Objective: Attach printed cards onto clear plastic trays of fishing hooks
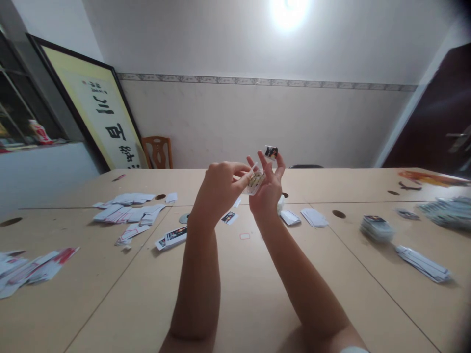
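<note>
My left hand (222, 189) pinches a small clear plastic case (256, 182) with pale yellowish bits showing in it; what the bits are I cannot make out. The case lies against the palm side of my right hand (268, 193). A small dark printed card (271, 152) sticks up between the raised fingers of that same hand. Both hands are held above the table (253, 289). Below them lies another printed card (229, 217), and a small red-outlined sticker (245, 236) is on the tabletop.
Stacks of white paper pieces (128, 213) lie at left, with white strips bearing dark prints (176, 236) nearer. White cards (314, 217) sit right of my hands. Farther right are a stack of clear cases (377, 228), folded strips (423, 264) and a pile of plastic packets (449, 212).
</note>
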`<state>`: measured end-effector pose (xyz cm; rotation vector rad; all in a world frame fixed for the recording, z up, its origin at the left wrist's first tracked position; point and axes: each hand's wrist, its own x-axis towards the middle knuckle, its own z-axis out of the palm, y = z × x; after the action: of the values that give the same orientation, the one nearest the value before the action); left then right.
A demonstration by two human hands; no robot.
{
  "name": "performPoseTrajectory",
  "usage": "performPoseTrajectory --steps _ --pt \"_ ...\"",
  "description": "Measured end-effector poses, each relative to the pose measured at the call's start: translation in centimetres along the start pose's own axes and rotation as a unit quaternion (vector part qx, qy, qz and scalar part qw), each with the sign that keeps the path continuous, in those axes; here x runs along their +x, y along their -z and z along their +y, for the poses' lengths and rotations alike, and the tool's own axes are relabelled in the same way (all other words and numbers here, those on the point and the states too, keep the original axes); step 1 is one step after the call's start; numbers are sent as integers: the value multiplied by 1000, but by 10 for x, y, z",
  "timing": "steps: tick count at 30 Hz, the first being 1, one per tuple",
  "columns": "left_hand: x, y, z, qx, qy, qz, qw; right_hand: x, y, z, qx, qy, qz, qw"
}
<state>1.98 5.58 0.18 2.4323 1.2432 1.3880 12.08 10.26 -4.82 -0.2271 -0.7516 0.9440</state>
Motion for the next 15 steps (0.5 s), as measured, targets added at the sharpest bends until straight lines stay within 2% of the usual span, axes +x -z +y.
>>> performPoseTrajectory --steps 5,9,12,15 --pt "0 6 -15 -125 65 34 989 12 11 0 48 -12 -81 995" --pt "-2 10 -20 -223 105 42 968 18 17 -4 62 -24 -115 991" --pt "-4 12 -19 -237 113 39 964 19 18 -5 81 -32 -131 988" --pt "-4 12 -15 -199 89 25 976 17 16 -4 88 -31 -133 987"
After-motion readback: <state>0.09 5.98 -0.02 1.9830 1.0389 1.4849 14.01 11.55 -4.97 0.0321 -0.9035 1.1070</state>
